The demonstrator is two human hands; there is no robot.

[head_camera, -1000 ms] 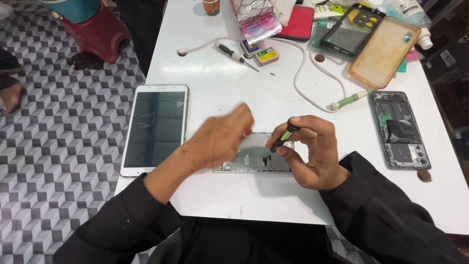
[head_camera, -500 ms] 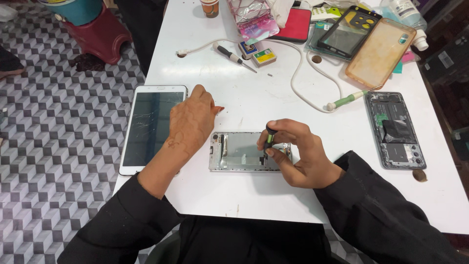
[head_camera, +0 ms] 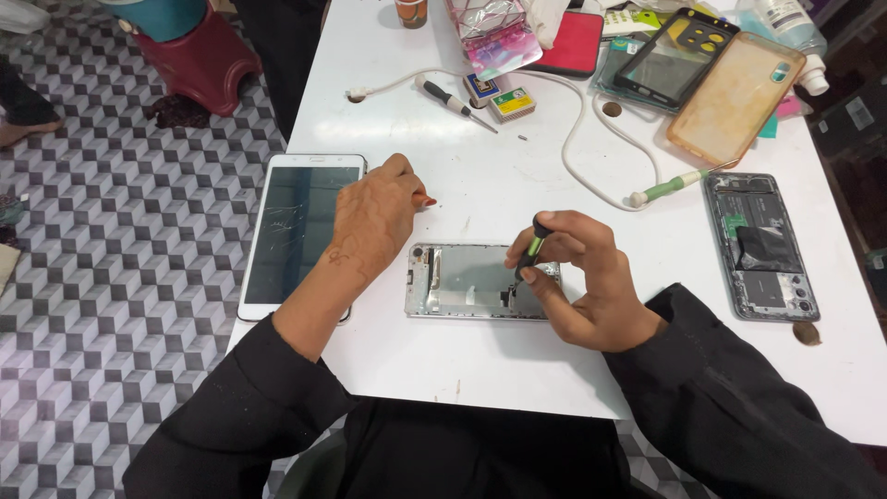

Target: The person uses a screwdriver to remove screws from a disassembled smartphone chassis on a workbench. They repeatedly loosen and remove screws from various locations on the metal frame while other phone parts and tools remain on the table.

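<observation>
Right hand (head_camera: 591, 282) fingers pinch a screwdriver (head_camera: 530, 251) over the phone frame (head_camera: 467, 282); left hand (head_camera: 374, 217), fingers together, beside a tablet (head_camera: 300, 222).

Bare tabletop (head_camera: 443, 370) near edge; cable (head_camera: 591, 176) crosses middle.

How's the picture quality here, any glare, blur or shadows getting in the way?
Head view: sharp, evenly lit, no motion blur on the left hand or right hand; soft glare on the white table and tablet screen; a faint shadow under the right hand beside the phone frame.
</observation>
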